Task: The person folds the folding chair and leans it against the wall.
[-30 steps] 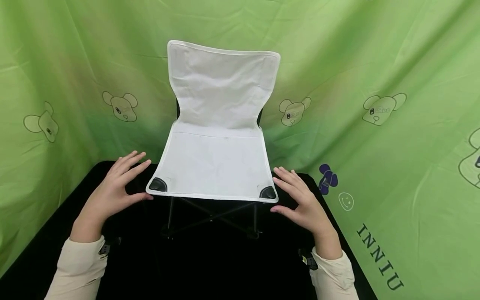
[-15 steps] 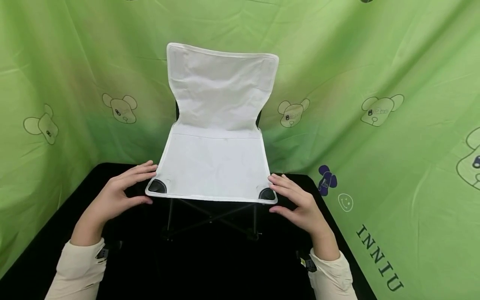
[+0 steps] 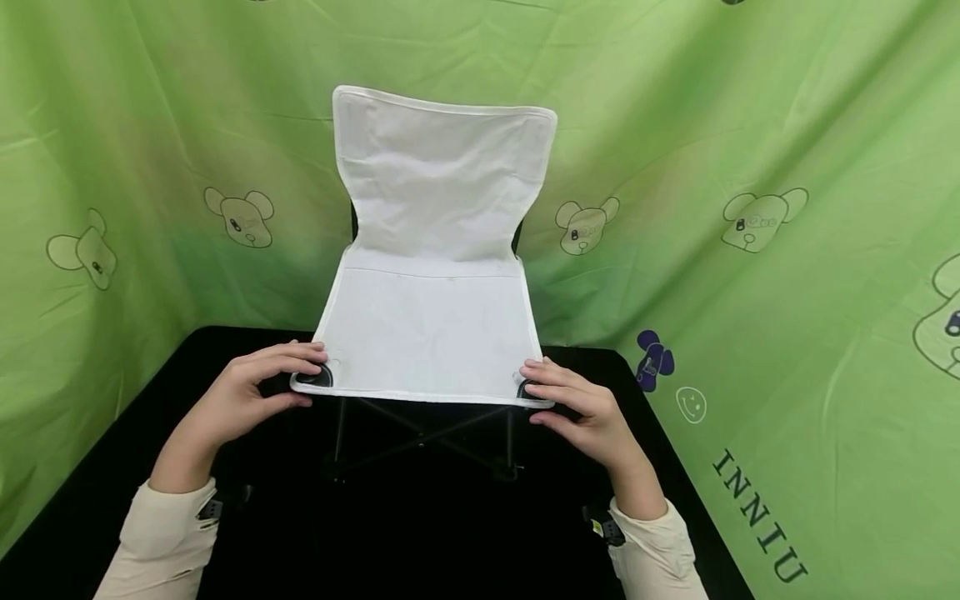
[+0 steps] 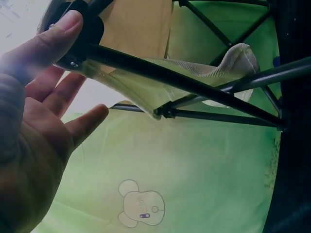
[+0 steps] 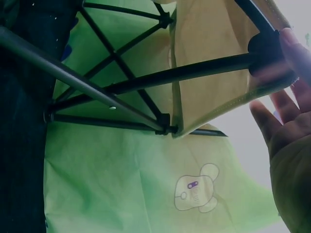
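Folding chair (image 3: 431, 325) faces person (image 3: 161, 537), longest upward | left hand (image 3: 243, 390), right hand (image 3: 588, 412) half-open, pinching front corners (image 3: 318, 380) | curtain (image 3: 750, 125) behind, desk (image 3: 420, 533) in front

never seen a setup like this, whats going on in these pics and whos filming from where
There's no machine here: a person works with their bare left hand and right hand. The wide picture is taken from their head, looking forward and down; the other two are the left and right wrist views. A white chair with a dark frame stands on a black surface, a green curtain behind it. Both hands hold the seat's front corners, fingers above, thumbs underneath.
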{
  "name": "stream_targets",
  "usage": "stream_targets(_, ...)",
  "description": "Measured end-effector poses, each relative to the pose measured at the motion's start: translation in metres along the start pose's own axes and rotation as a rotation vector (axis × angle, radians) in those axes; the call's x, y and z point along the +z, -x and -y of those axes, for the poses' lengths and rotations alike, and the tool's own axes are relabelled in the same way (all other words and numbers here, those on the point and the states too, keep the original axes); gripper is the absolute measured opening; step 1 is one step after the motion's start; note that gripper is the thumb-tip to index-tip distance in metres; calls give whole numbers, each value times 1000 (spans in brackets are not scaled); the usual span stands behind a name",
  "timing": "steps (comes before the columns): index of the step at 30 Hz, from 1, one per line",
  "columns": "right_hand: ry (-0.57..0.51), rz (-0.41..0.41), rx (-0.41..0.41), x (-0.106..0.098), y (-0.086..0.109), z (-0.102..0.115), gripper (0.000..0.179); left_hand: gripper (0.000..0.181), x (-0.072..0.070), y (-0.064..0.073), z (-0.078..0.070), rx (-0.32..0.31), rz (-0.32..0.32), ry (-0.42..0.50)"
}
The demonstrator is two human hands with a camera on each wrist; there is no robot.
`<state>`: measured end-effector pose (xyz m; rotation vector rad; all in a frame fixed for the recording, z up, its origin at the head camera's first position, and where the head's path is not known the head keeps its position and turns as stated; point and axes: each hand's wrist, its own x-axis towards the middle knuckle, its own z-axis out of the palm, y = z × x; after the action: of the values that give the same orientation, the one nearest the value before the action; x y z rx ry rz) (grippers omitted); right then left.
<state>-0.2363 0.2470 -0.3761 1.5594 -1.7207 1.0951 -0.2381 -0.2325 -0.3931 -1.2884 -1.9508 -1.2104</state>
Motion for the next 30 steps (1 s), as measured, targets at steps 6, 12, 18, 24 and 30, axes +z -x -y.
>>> stream_targets(6,4,36,29,0,6,-4,44,59,1,-2,-1,35,9,25)
stream_targets(12,68,37,54,-1,14,-12,47,58,2,-2,-1,69,-6,-48)
stream_targets(18,119,8,24,0,18,-16,30,23,7,-6,-1,144,-41,-134)
stream_targets(24,229,-91,-30,4,17,-16,23,34,20,-13,-2,222,-154,-182)
stream_targets(30,486,-133,-105,7,14,-12,21,32,34,-20,-8,260,-273,-275)
